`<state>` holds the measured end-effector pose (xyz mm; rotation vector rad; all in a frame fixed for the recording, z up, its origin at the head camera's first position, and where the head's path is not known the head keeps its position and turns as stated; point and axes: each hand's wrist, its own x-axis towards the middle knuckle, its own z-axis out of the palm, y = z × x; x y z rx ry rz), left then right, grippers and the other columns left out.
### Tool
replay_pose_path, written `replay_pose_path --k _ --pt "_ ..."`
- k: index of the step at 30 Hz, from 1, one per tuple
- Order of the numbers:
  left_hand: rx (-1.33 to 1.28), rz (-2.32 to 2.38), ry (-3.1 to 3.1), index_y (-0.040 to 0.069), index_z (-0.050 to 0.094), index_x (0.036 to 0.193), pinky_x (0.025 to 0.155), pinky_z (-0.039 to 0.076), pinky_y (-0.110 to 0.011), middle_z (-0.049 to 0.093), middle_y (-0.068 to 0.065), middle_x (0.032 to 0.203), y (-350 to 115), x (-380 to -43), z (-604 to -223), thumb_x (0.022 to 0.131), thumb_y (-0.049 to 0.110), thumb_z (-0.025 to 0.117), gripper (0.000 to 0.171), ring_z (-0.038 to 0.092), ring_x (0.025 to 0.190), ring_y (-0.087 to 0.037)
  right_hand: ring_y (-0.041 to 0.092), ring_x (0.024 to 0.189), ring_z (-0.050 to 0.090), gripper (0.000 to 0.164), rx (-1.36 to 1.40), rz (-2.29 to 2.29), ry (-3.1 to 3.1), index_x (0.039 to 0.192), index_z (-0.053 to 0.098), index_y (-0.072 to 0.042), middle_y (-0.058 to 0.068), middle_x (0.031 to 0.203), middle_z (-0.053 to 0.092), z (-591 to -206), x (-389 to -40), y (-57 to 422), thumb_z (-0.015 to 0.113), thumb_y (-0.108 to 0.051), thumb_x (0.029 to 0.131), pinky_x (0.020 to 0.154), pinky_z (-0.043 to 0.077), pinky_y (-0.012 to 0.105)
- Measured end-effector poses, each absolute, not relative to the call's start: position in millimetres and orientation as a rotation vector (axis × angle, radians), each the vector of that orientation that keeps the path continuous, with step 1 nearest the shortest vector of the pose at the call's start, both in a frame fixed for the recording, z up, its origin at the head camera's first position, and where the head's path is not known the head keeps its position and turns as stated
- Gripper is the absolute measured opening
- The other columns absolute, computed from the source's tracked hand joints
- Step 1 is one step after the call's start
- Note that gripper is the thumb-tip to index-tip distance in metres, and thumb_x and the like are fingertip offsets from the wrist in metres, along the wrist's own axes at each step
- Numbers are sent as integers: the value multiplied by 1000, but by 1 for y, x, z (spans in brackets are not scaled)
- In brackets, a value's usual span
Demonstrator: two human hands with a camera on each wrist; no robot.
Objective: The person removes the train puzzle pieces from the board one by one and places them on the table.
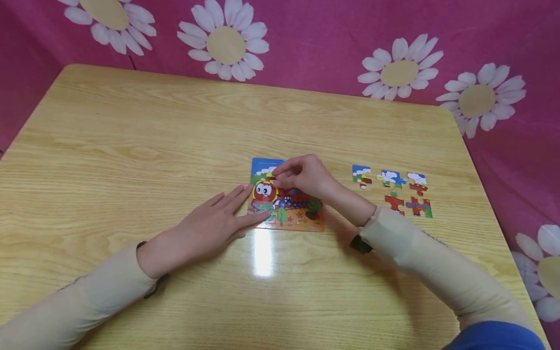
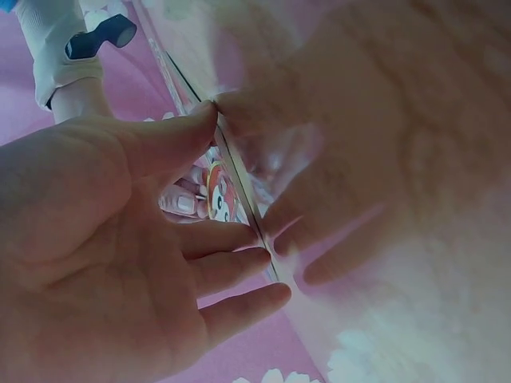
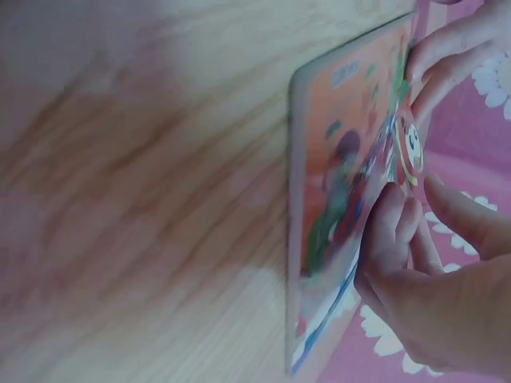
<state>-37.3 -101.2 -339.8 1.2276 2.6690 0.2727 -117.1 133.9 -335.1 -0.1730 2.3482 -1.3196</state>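
A jigsaw puzzle board (image 1: 302, 223) with an orange lower part lies on the table. My right hand (image 1: 306, 177) is over it, thumb and fingertips pinching the edge of a puzzle piece with a red, big-eyed face (image 1: 264, 191). In the right wrist view that face piece (image 3: 410, 148) stands tilted up from the board. My left hand (image 1: 210, 221) lies at the board's left side with fingers straight, its thumb across the lower left corner and its fingertips by the left edge. The left wrist view shows the left palm (image 2: 104, 239) and its extended fingers.
Several loose puzzle pieces (image 1: 390, 178) lie right of the board, in two rows, beyond my right forearm. The wooden table (image 1: 131, 131) runs back to a pink cloth (image 1: 315, 43) with white daisies. A dark wrist device (image 1: 361, 244) hangs under the right sleeve.
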Motion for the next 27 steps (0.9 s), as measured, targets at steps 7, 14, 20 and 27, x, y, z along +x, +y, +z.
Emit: replay_pose_path --k 7,14,20,27 --pt "1224 292 2669 29 50 146 106 34 -58 24 -26 156 -102 -37 -340 101 24 55 45 26 143 -39 15 74 57 15 -345 -1201 2489 98 76 -2 6 88 68 -339 -113 124 78 -5 83 66 46 24" --pt "1231 290 2668 29 50 146 106 34 -58 24 -26 156 -103 -38 -341 101 24 56 46 26 143 -40 18 77 62 12 -432 -1242 2506 95 76 0 9 91 69 -339 -110 128 76 0 83 69 51 28" --pt "1226 295 2662 29 49 146 106 34 -58 24 -27 156 -103 -38 -340 100 24 56 47 26 143 -40 17 78 63 12 -383 -1319 2451 96 76 2 10 91 70 -334 -110 143 74 3 84 71 54 28" --pt "1236 295 2665 27 50 146 107 34 -57 26 -28 155 -103 -38 -341 100 24 56 46 27 142 -41 18 79 65 13 -183 -1325 2428 100 75 1 11 97 67 -323 -107 173 72 0 87 71 55 29"
